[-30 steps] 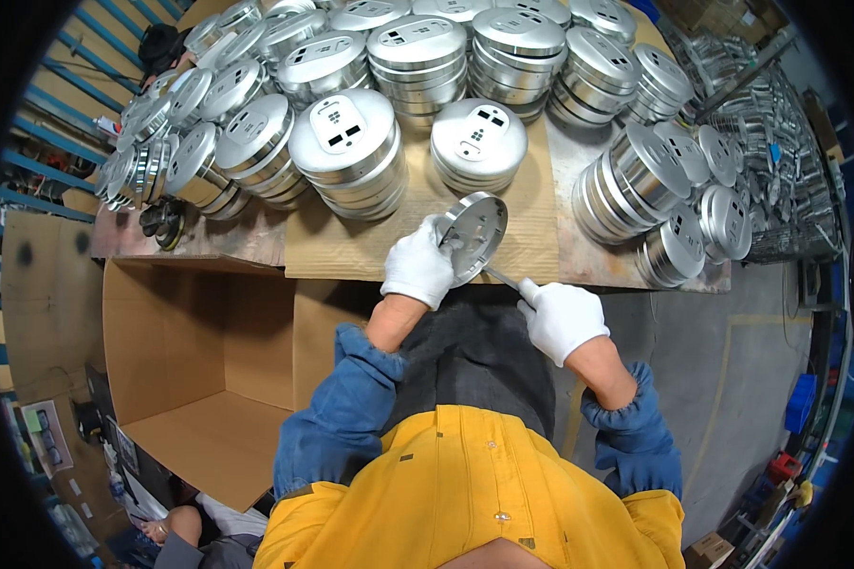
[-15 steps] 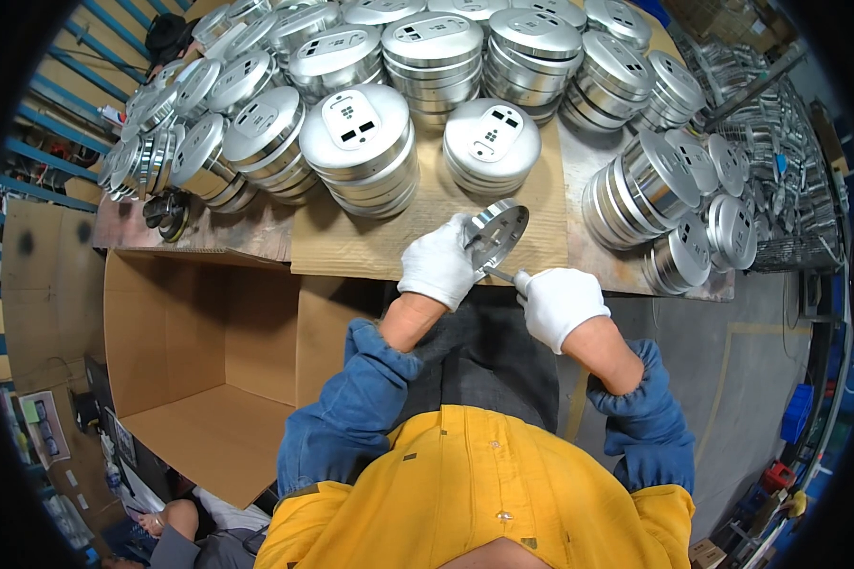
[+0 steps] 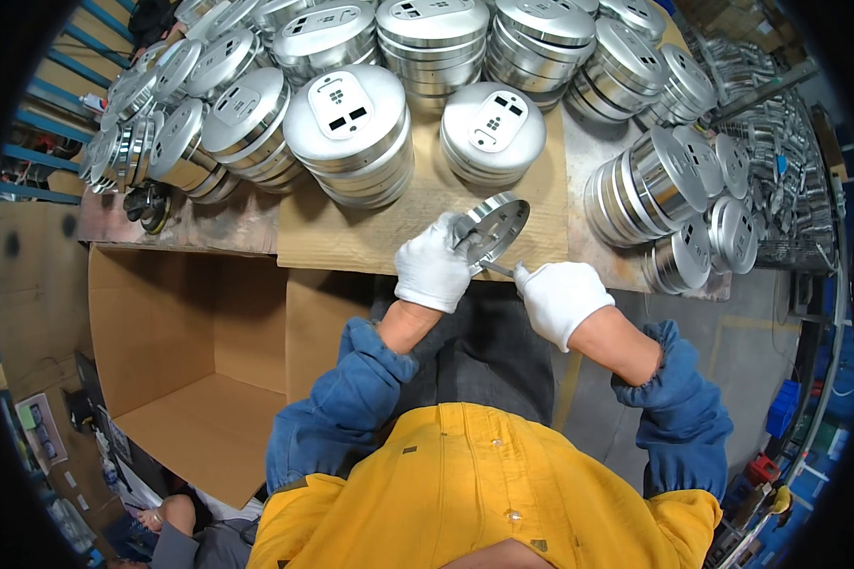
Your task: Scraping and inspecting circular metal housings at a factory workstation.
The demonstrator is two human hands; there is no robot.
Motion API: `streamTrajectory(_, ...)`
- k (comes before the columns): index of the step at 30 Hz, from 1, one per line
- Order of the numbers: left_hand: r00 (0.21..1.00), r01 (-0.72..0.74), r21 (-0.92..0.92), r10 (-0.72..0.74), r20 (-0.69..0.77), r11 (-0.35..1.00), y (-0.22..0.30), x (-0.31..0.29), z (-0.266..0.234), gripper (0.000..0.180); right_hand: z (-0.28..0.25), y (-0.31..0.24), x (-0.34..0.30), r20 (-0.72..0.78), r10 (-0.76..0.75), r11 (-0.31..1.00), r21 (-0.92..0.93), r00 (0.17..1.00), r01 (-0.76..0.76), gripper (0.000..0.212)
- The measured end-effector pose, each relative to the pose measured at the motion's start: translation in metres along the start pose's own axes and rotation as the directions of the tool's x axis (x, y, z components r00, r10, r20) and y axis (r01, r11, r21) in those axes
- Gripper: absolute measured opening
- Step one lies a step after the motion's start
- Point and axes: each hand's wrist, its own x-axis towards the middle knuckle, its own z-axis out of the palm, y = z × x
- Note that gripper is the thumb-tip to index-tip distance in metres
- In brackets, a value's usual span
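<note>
My white-gloved left hand [image 3: 431,269] is closed on the rim of a round silver metal cover [image 3: 510,224]. The cover is tilted up, its hollow inner side and cut-outs partly showing. In my right hand [image 3: 566,302], also gloved in white, is a thin grey metal tool [image 3: 499,269], file-like in shape, though its exact kind is unclear. Its tip reaches the cover's lower edge beside my left fingers. Both hands are over the near edge of the table. Just beyond them stands a short stack of similar covers [image 3: 493,133], with a taller stack [image 3: 349,142] to its left.
Further stacks of covers [image 3: 431,57] crowd the far side of the cardboard-topped table [image 3: 389,237]. Tipped stacks [image 3: 647,180] lie at the right. An open cardboard box [image 3: 161,322] stands below the table at left. Another person's arm [image 3: 176,517] shows at lower left.
The cover in my left hand has turned slightly, showing more of its rim. My right hand has shifted a little, its elbow farther out to the right. The whole view has moved slightly.
</note>
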Motion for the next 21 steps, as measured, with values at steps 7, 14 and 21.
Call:
streamTrajectory(7, 0.999, -0.037, 0.018, 0.037, -0.015, 0.999, 0.006, -0.002, 0.003, 0.026, 0.024, -0.005, -0.014, -0.089, 0.000, 1.000, -0.011, 0.996, -0.001, 0.039)
streamTrajectory(14, 0.997, -0.051, 0.022, 0.052, -0.057, 0.998, 0.006, -0.006, 0.002, 0.025, 0.050, -0.006, -0.022, -0.143, 0.126, 0.991, 0.061, 0.982, -0.118, 0.033)
streamTrajectory(21, 0.995, -0.067, -0.012, 0.066, -0.069, 0.998, 0.003, -0.011, 0.002, 0.027, 0.027, -0.007, -0.024, -0.138, 0.086, 0.995, 0.069, 0.987, -0.077, 0.026)
